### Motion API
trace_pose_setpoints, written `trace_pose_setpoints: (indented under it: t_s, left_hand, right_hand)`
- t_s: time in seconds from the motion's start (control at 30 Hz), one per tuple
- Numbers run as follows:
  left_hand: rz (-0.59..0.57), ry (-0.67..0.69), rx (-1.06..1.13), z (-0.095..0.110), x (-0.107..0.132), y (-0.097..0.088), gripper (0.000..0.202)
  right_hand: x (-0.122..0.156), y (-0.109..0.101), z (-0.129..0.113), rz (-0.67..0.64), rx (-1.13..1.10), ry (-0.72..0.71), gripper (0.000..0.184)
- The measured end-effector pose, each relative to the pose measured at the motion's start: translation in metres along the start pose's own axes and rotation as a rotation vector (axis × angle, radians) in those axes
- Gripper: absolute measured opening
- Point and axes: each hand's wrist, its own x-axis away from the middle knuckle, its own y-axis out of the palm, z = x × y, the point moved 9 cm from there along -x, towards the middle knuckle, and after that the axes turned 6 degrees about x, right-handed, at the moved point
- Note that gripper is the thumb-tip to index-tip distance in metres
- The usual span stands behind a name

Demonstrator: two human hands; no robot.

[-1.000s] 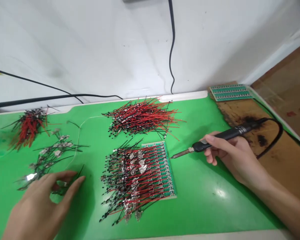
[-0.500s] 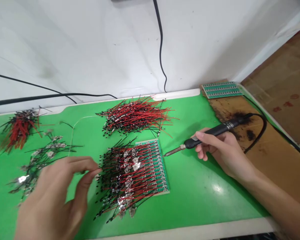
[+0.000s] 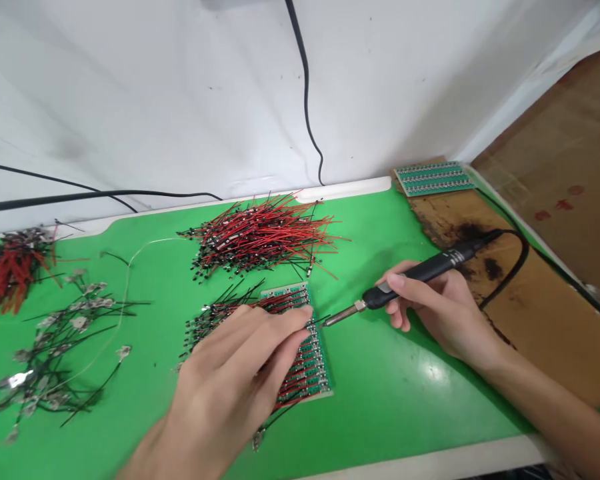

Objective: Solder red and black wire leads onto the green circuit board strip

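Observation:
My right hand [image 3: 435,307] grips a black soldering iron [image 3: 410,277], its tip pointing left at the right edge of a green circuit board [image 3: 325,373]. Over that board, my left hand [image 3: 240,373] pinches a thin black wire [image 3: 321,321] between thumb and forefinger. The wire's free end pokes out close to the iron's tip; I cannot tell whether they touch. Rows of red wires [image 3: 300,383] lie across the board and run off to its left. My left hand hides much of these wires and the board's middle.
Behind the board lies a heap of red and black wires [image 3: 265,233]. Black wires with metal tabs [image 3: 80,323] are scattered at left, near another red bundle [image 3: 17,273] and a thin solder strand [image 3: 126,287]. A second board [image 3: 435,179] rests on scorched cardboard [image 3: 545,333].
My left hand has moved right, from the wire ends left of the board to the board's right side by the iron's tip. The iron stays nearly in place. The view has shifted slightly.

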Motion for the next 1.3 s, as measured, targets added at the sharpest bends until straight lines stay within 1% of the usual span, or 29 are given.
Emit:
trace_pose_setpoints:
  t_s: [0.07,0.23,0.33,0.6,0.67,0.8,0.87,0.93,1.03,1.17,1.3]
  left_hand:
    - [0.014,0.004,-0.011,0.001,0.0,0.001,0.023]
    - [-0.026,-0.012,-0.029,-0.002,0.006,0.004,0.025]
    - [-0.009,-0.03,-0.049,-0.005,0.012,0.002,0.026]
    - [-0.01,-0.019,-0.027,-0.01,0.013,0.003,0.025]
    - [-0.015,-0.022,-0.021,-0.009,0.012,0.001,0.025]
    - [-0.006,-0.021,-0.054,0.0,0.01,-0.002,0.025]
    - [-0.001,-0.001,-0.05,0.006,0.009,-0.002,0.022]
    - [-0.012,-0.005,-0.044,0.007,0.01,0.002,0.022]
    - [-0.019,-0.042,-0.069,0.002,0.011,0.008,0.023]
    - [0.024,-0.066,-0.073,-0.006,0.011,0.008,0.02]
    - [0.027,-0.047,-0.08,-0.008,0.012,0.008,0.02]
  right_hand:
    - [-0.001,0.0,0.0,0.008,0.005,0.004,0.043]
    - [0.001,-0.001,-0.001,0.042,-0.01,0.025,0.04]
    - [0.003,-0.002,-0.002,0.078,-0.005,0.039,0.038]
    - [0.002,-0.002,-0.002,0.056,-0.007,0.018,0.033]
    - [0.002,-0.002,-0.001,0.055,-0.014,0.017,0.032]
    - [0.0,0.0,-0.002,0.048,-0.023,0.015,0.032]
    - [0.001,0.001,-0.003,0.05,-0.016,0.026,0.033]
    - [0.003,0.0,-0.003,0.08,-0.004,0.044,0.034]
    - [0.005,-0.002,-0.004,0.111,0.0,0.048,0.034]
    - [0.004,0.0,-0.002,0.052,-0.012,0.025,0.029]
    - [0.001,-0.002,0.001,0.045,-0.01,0.006,0.029]
